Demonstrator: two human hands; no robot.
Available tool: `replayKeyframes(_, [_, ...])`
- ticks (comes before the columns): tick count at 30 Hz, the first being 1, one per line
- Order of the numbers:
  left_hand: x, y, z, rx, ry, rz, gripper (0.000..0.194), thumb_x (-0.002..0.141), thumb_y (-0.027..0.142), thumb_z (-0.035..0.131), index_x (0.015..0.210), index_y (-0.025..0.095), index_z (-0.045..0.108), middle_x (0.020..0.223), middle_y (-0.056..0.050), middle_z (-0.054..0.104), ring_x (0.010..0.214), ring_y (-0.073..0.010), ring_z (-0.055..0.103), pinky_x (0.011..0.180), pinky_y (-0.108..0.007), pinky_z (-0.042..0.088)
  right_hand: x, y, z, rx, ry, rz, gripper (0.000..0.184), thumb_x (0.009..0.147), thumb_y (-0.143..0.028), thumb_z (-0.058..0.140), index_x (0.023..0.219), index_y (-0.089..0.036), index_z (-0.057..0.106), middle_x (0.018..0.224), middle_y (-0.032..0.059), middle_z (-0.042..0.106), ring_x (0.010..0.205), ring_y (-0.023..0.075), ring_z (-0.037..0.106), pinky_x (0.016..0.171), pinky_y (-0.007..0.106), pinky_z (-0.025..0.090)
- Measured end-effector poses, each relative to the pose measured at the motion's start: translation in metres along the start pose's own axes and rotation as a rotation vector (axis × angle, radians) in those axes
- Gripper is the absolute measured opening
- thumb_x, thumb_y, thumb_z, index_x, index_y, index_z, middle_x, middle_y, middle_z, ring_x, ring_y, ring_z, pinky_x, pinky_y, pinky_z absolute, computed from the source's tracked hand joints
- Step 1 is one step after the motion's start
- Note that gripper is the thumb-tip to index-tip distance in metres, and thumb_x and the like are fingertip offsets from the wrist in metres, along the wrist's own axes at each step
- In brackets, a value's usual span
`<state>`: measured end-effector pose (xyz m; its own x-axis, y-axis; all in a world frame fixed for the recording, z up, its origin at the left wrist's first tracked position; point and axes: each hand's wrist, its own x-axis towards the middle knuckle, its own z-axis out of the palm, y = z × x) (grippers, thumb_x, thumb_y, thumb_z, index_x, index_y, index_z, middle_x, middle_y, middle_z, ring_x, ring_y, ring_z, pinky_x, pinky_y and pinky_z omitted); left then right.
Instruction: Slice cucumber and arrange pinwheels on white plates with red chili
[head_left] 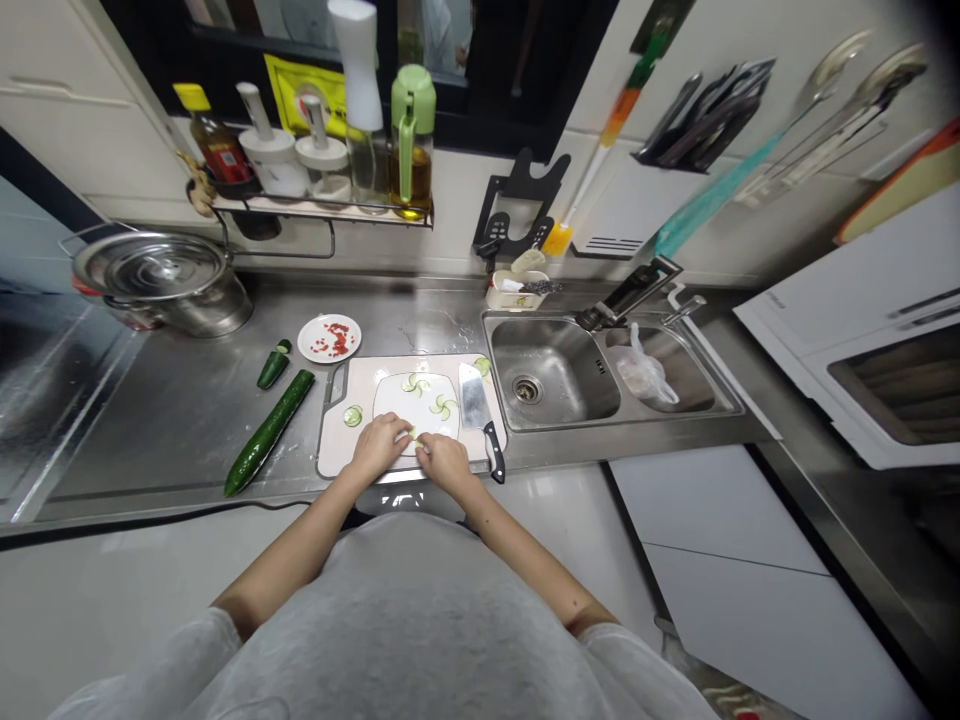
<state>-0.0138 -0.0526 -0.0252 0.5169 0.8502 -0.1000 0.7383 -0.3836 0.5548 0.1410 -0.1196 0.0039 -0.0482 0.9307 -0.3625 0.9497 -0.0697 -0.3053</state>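
Note:
Over the near edge of a square white plate [391,392], my left hand [379,443] and my right hand [444,462] meet with fingertips closed on small pale-green cucumber slices [415,436], partly covered by the fingers. Farther up the plate lie two pinwheels of thin cucumber slices, an upper pinwheel [414,384] and a right-hand pinwheel [443,407]. The plate rests on a pale cutting board [334,450]. A kitchen knife [474,398] lies along the board's right side, handle toward me. One round cucumber slice [352,415] sits at the left; more cucumber slices [482,367] are beyond the knife.
Left of the board are a long cucumber [270,432], a shorter cucumber piece [274,366] and a round plate [311,332] with red bits. A lidded steel pot [202,305] stands farther left. A double sink [555,370] adjoins on the right. Bottles line a rack [322,208] behind.

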Motion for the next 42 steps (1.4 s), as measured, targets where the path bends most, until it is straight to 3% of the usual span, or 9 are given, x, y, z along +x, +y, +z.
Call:
replayKeyframes(32, [-0.001, 0.005, -0.003, 0.070, 0.000, -0.005, 0.024, 0.086, 0.032, 0.053, 0.099, 0.023, 0.071, 0.098, -0.007, 0.065, 0.097, -0.0236, 0.058, 0.083, -0.033, 0.043, 0.002, -0.005, 0.001, 0.017, 0.018, 0.015, 0.027, 0.094, -0.032, 0.042, 0.112, -0.020, 0.057, 0.100, 0.0080, 0.070, 0.090, 0.0207, 0.062, 0.069, 0.027, 0.036])
replayKeyframes(36, [-0.003, 0.006, -0.003, -0.012, 0.063, -0.006, 0.023, 0.084, 0.032, 0.055, 0.099, 0.022, 0.070, 0.096, -0.006, 0.066, 0.095, -0.0228, 0.060, 0.081, -0.032, 0.044, 0.001, -0.001, 0.000, 0.086, 0.064, 0.023, 0.031, 0.092, -0.035, 0.045, 0.115, -0.020, 0.059, 0.092, 0.0071, 0.070, 0.086, 0.0209, 0.062, 0.069, 0.027, 0.035])
replayKeyframes(42, [-0.013, -0.018, -0.015, -0.222, 0.314, -0.152, 0.023, 0.084, 0.035, 0.054, 0.092, 0.021, 0.070, 0.087, -0.004, 0.067, 0.084, -0.0180, 0.062, 0.078, -0.028, 0.046, -0.012, 0.025, -0.016, 0.354, 0.330, 0.046, 0.037, 0.090, -0.038, 0.044, 0.115, -0.017, 0.064, 0.068, 0.0020, 0.062, 0.067, 0.0173, 0.057, 0.063, 0.025, 0.035])
